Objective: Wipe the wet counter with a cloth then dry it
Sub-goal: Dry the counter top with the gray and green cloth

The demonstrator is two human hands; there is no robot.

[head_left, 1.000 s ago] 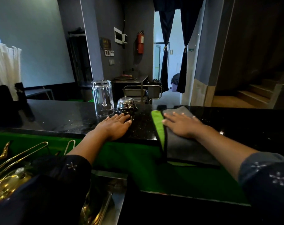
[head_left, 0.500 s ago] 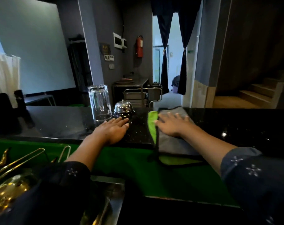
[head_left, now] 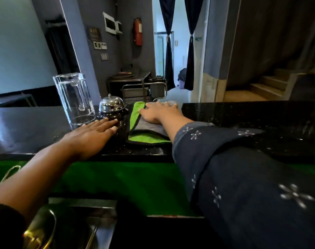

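Head view: both hands flat on black bench, cloth under right hand.

Right hand (head_left: 157,114) pressed palm-down on cloth (head_left: 147,131), fingers (head_left: 168,104) straight and spread, reaching toward far edge of bench (head_left: 243,114); nothing gripped. Cloth folded, grey face up, green underside showing along left edge and near edge, lying on bench just right of bell (head_left: 111,105). Left hand (head_left: 89,135) resting palm-down on bare bench surface near front edge, fingers straight and together, fingertips just short of bell base, holding nothing. Clear glass (head_left: 75,99) standing upside down on bench, left of bell, just beyond left hand. Dark sleeve (head_left: 243,177) with pale flower print covering right forearm. Green panel (head_left: 117,180) below bench front edge.
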